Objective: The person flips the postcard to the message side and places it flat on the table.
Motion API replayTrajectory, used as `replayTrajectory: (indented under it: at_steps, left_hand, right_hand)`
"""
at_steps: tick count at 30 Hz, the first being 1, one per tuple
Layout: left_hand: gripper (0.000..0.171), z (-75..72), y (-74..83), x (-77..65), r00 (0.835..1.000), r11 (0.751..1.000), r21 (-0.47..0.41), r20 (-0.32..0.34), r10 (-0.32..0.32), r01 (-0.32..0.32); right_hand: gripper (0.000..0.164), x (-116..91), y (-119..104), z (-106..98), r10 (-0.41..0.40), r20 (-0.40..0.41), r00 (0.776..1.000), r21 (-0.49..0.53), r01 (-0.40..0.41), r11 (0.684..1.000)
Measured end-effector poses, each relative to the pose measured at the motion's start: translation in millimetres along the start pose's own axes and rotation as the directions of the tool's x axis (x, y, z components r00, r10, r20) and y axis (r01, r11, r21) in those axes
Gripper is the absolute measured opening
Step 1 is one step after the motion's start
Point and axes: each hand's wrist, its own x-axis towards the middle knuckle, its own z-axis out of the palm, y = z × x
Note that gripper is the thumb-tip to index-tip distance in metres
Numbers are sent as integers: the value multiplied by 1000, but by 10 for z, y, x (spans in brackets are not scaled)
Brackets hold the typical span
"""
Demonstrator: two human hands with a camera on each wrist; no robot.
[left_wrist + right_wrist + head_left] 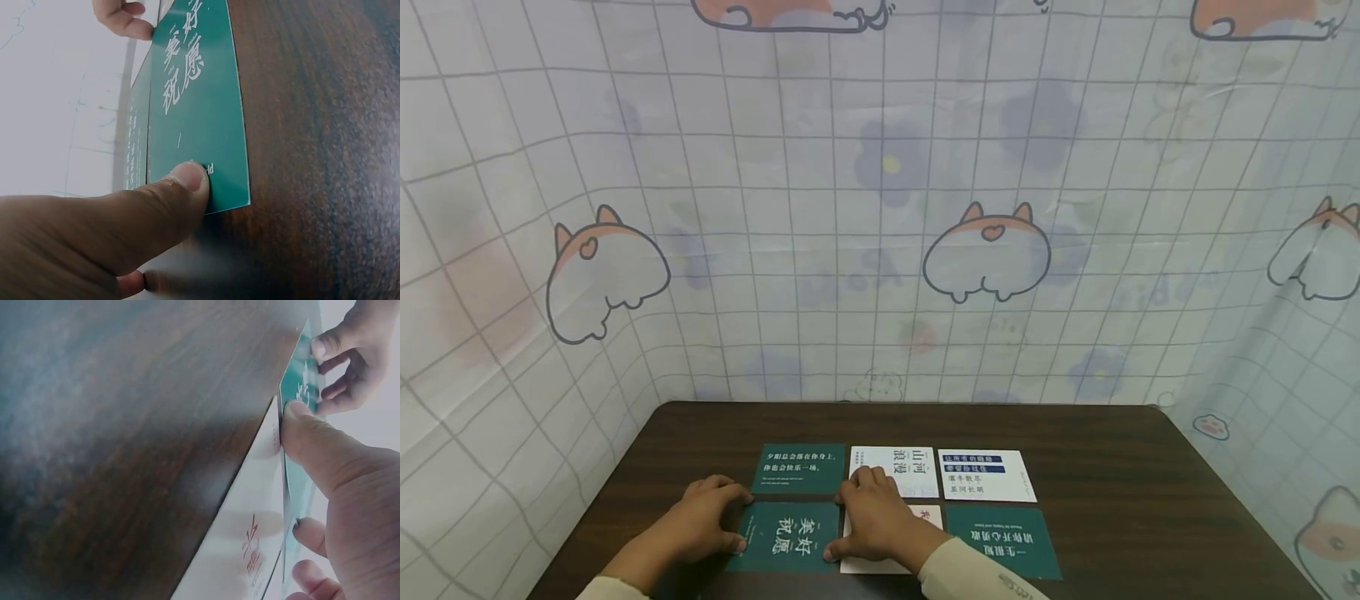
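Note:
A dark green card (786, 533) with white writing lies at the front left of a two-row card layout. My left hand (696, 517) grips its left end, the thumb (187, 178) pressed on the face near the edge and the fingers around the upper corner. At the opposite end my right hand (876, 521) holds the same card, its thumb (297, 419) on the right edge and its fingertips toward the back row. Beneath the right hand, a white card with red writing (250, 544) is partly covered in the head view.
Behind lie a green card (801, 467), a white card with large writing (917, 479) and a white card with blue bands (988, 475). Another green card (1007, 537) sits front right. The dark wooden table (1120, 500) meets a patterned curtain (820, 333) at its back edge.

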Motion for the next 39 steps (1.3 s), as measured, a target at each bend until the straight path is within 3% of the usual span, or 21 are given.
replayTrajectory:
  at_steps: [7, 15, 22, 34, 39]
  left_hand:
    - [58, 15, -14, -3, 1000, 1000, 9, -28, 5, -4]
    - [62, 68, -59, -15, 995, 1000, 4, -96, 13, -12]
    - [61, 67, -33, -13, 995, 998, -58, -96, -26, 20]
    - [47, 100, -51, -32, 993, 985, -170, -115, -19, -1]
    - [44, 75, -55, -44, 994, 979, -203, -100, -31, 10]
  right_hand:
    - [69, -19, 3, 15, -4, -27, 1000, 12, 5, 1000]
    - [70, -50, 4, 76, -21, -115, 993, 45, 26, 999]
    - [68, -54, -15, 80, -26, -143, 989, 73, 36, 997]
    - [43, -31, -47, 113, 88, -156, 984, 292, -39, 956]
    - [37, -41, -47, 99, 89, -181, 979, 372, -16, 928]
